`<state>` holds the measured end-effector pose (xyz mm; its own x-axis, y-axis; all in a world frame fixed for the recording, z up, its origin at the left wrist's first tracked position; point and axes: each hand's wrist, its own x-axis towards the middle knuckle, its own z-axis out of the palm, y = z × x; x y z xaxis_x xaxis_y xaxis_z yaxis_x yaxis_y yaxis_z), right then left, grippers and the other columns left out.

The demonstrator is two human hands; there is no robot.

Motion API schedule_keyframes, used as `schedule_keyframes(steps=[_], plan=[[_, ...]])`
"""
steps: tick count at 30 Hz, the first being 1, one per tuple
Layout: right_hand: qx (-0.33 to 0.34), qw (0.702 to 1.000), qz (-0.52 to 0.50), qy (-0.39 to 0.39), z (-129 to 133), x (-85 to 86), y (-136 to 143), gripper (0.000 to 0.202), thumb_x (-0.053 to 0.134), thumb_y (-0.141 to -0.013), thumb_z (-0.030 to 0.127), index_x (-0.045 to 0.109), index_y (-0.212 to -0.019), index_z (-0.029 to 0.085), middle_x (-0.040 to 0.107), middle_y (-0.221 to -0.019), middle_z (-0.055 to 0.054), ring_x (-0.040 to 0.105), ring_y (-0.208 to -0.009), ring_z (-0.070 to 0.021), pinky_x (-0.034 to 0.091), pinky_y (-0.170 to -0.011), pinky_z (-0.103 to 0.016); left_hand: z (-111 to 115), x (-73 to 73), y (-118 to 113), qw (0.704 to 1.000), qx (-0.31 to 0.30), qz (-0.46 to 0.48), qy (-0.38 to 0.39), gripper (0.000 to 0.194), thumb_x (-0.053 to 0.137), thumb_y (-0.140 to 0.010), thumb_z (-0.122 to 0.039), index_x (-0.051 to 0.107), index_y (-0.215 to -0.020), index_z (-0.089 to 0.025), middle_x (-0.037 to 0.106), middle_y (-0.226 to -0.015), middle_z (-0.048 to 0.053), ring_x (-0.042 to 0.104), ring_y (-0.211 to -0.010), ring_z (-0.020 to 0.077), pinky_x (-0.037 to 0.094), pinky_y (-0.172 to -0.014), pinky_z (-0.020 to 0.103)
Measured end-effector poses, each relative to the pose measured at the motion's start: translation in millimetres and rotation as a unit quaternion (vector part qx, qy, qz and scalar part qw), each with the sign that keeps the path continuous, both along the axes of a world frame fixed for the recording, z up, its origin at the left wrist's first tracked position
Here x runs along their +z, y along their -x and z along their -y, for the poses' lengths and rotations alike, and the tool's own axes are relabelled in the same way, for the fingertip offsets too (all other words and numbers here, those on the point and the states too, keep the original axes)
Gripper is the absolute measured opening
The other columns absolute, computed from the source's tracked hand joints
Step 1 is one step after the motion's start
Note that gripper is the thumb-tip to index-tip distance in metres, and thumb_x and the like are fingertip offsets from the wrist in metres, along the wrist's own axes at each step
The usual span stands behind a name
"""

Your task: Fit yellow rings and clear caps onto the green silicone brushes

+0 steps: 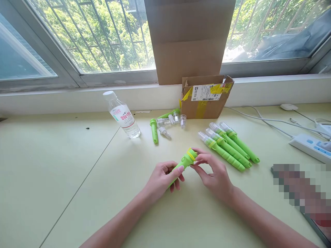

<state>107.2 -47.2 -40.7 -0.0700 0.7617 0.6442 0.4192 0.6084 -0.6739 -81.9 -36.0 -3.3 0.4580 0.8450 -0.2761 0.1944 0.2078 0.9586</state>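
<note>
Bright daylight fills the wide grey-framed glass windows [113, 38] on the far side, facing me, with green trees [129, 55] beyond thin metal bars [137, 42]. Below runs a low white wall [271, 90]; nearer, a pale yellow-green table [51, 162], a straight dark seam [79, 187] crossing its left.

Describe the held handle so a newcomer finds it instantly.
Find the box by the window, then come down the table to the left hand. It grips the green handle, with the right hand at its yellow-ringed end. This handle alone is held and, unlike the four clear-capped handles lying to the right, shows no cap.
</note>
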Motion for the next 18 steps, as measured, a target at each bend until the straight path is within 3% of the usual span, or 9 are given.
schedule_keyframes(steps=[8, 12, 18], plan=[[0.029, 0.999, 0.001, 0.031, 0.3, 0.7, -1.2, 0.023, 0.06, -0.083, 0.014, 0.052, -0.103, 0.023, 0.06, -0.122, -0.013, 0.065, -0.099, -0.0233, 0.061, -0.07, -0.036, 1.4, -1.4, -0.4, 1.0, -0.005, 0.002, 0.002, 0.042, 0.051, -0.085, -0.053, 0.058, -0.07, -0.015, 0.059, -0.062, 0.001, 0.05, -0.044, 0.0088, 0.035, -0.044, 0.021], [0.006, 1.0, 0.009, 0.001, -0.7, -1.3, -0.7, 0.018, 0.054, -0.086, 0.009, 0.052, -0.098, 0.022, 0.062, -0.117, -0.012, 0.066, -0.091, -0.0203, 0.061, -0.069, -0.036, 1.5, -0.8, 0.1, 1.0, -0.014, 0.007, 0.015, 0.042, 0.05, -0.085, -0.053, 0.056, -0.07, -0.015, 0.057, -0.062, 0.0, 0.049, -0.044, 0.008, 0.033, -0.043, 0.021], [-0.011, 1.0, 0.015, -0.015, -0.2, -2.4, -0.5, 0.016, 0.052, -0.088, 0.009, 0.053, -0.097, 0.023, 0.064, -0.115, -0.011, 0.064, -0.101, -0.0224, 0.06, -0.07, -0.036, 1.0, 1.6, 1.3, 0.999, -0.022, 0.017, 0.042, 0.042, 0.049, -0.085, -0.055, 0.057, -0.074, -0.016, 0.056, -0.063, 0.0, 0.048, -0.046, 0.0086, 0.034, -0.045, 0.021]])
